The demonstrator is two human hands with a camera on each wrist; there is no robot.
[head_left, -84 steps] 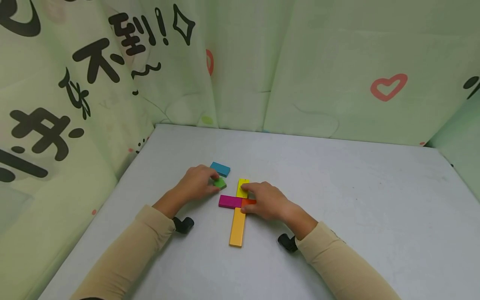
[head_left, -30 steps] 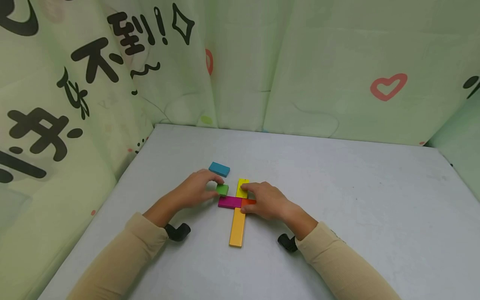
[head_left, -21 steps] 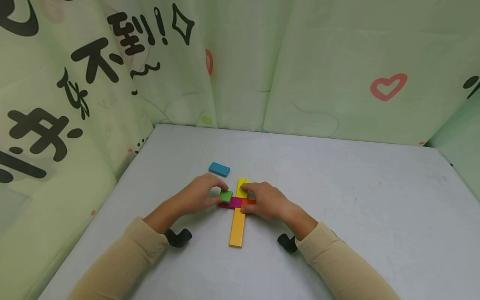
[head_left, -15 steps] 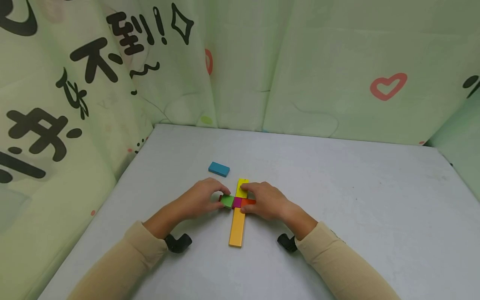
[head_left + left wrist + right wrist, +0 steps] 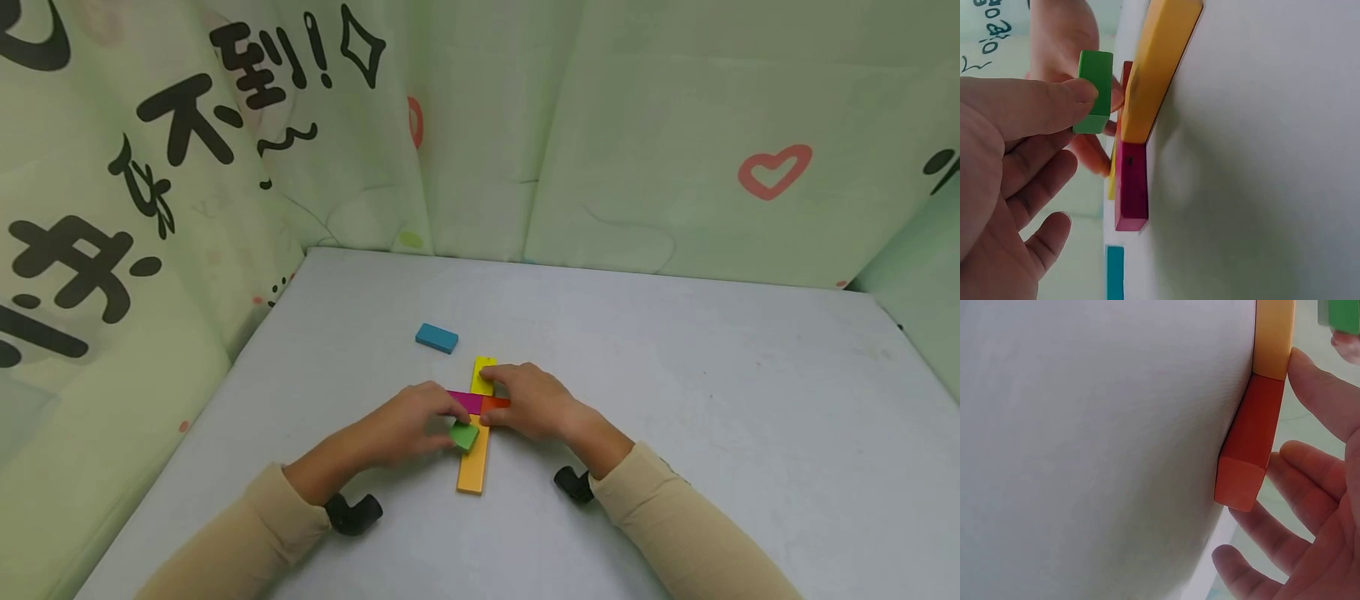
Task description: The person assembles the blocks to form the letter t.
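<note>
My left hand [image 5: 408,423] pinches a small green block [image 5: 464,437] between thumb and fingers, raised above the long amber block [image 5: 472,473]. In the left wrist view the green block [image 5: 1095,90] is off the table. A cross of flat blocks lies there: a magenta block [image 5: 467,402] to the left, a red-orange block [image 5: 493,403] to the right, a yellow block [image 5: 482,386] at the far end, the amber one nearest. My right hand [image 5: 536,402] rests on the cross, a fingertip on the yellow block and the thumb at the amber block's far end, partly covering the red-orange one.
A blue block [image 5: 437,337] lies apart on the white table [image 5: 675,400], behind and left of the cross. Pale green printed curtains [image 5: 637,125] hang round the table's back and sides. A black wrist camera [image 5: 354,515] juts from the left sleeve, another [image 5: 573,485] from the right.
The left hand has carried the green block from beside the blue block over the magenta block, then nearer to me over the amber block. The right hand has stayed in place.
</note>
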